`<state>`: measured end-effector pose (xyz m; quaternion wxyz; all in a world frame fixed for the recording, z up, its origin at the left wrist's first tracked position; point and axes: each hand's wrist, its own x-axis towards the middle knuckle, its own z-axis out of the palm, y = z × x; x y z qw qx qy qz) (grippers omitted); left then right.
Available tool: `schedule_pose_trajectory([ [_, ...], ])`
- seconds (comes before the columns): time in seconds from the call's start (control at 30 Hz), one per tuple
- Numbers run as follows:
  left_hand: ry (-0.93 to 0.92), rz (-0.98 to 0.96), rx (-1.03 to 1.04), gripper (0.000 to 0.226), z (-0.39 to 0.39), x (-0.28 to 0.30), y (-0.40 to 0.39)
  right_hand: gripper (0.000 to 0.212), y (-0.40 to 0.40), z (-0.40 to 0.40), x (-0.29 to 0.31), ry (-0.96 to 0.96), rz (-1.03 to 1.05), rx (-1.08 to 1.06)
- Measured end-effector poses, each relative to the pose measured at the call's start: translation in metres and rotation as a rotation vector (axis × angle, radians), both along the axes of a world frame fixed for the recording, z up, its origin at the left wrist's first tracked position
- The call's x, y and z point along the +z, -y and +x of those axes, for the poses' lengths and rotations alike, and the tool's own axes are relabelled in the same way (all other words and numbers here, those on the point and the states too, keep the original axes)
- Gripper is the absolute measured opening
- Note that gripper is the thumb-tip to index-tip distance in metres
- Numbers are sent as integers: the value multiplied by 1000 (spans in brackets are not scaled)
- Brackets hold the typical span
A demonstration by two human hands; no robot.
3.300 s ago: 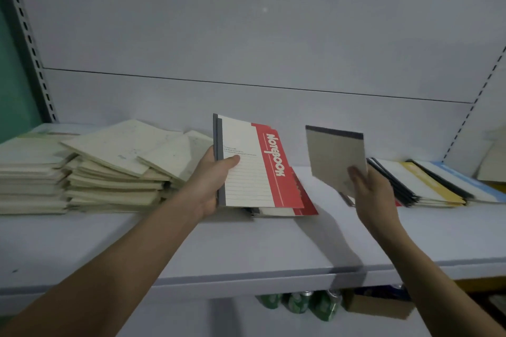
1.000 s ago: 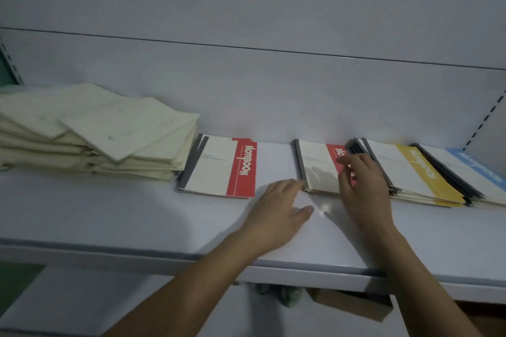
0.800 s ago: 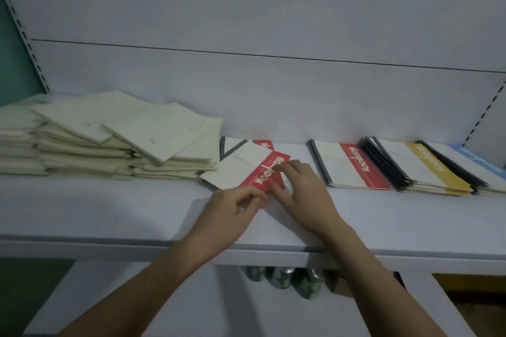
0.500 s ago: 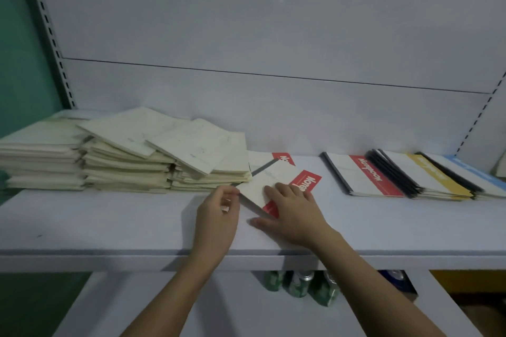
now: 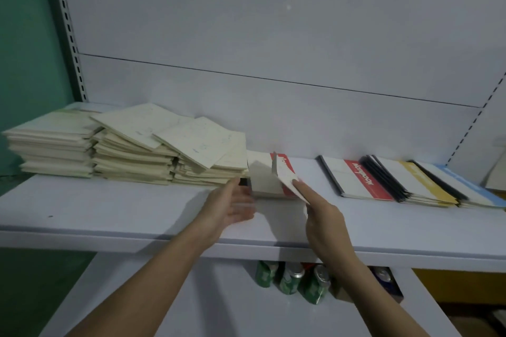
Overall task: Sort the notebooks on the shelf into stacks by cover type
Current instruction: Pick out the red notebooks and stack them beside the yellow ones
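Observation:
A small stack of red-and-white notebooks (image 5: 267,186) lies mid-shelf, right beside the cream stacks. My right hand (image 5: 324,217) grips the top red-and-white notebook (image 5: 284,176) at its near corner and holds it tilted up on edge above that stack. My left hand (image 5: 232,204) is blurred, fingers loosely extended, its thumb at the stack's dark spine on the left. Another red-and-white notebook (image 5: 356,179) lies flat further right. Next to it are a yellow-banded stack (image 5: 419,186) and a blue-banded stack (image 5: 465,190).
Several piles of cream plain-cover notebooks (image 5: 131,150) fill the left of the white shelf (image 5: 109,235), some tops lying askew. Green cans (image 5: 290,280) and a cardboard box stand on the level below. A green wall borders the left.
My right hand has lifted the top red notebook from lying askew to standing tilted on edge. My left hand has let go of its corner and sits by the stack's spine.

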<state>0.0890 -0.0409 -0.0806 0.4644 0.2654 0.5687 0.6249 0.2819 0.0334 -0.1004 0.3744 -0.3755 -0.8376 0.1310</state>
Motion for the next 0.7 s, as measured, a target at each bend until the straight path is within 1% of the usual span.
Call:
schedule_pose_trajectory([
  [0.03,185,-17,-85,46,4,11,-1,70,-1,5,2,-8,80,36],
  [0.07,269,-22,-182,51,7,21,-3,76,-2,8,4,33,180,79],
  [0.1,275,-10,-270,54,12,30,-6,80,-4,10,5,104,274,124],
  [0.13,258,3,-316,53,16,36,-8,81,-4,12,9,177,344,160],
  [0.17,229,9,-321,48,20,42,-10,80,-5,13,13,234,388,203],
  [0.23,163,42,-239,38,25,46,-11,74,-11,16,15,270,429,265],
  [0.27,140,68,-192,38,24,45,-13,73,-14,16,17,265,378,276],
  [0.3,119,94,-154,38,21,44,-12,77,-16,15,20,236,284,278],
  [0.33,93,120,-114,38,18,45,-11,80,-21,12,23,179,157,277],
  [0.37,77,142,-66,37,14,47,-8,80,-26,7,24,99,31,298],
  [0.4,75,157,-15,36,9,50,-5,74,-33,2,24,31,-65,322],
  [0.43,79,164,25,34,5,53,-2,68,-40,-4,21,23,-118,316],
  [0.47,77,166,54,32,0,54,1,68,-48,-12,16,94,-150,291],
  [0.5,67,162,72,31,-3,56,5,75,-56,-19,10,224,-172,263],
  [0.53,44,155,81,30,-6,56,7,84,-62,-28,5,352,-161,249],
  [0.57,20,152,91,31,-8,57,10,90,-68,-36,-1,442,-121,247],
  [0.6,-2,152,100,32,-11,57,13,92,-74,-45,-5,489,-87,251],
  [0.63,-17,154,107,33,-13,56,16,89,-76,-52,-7,514,-72,256],
  [0.7,-22,148,124,32,-17,55,22,76,-79,-58,-11,542,-67,253],
])
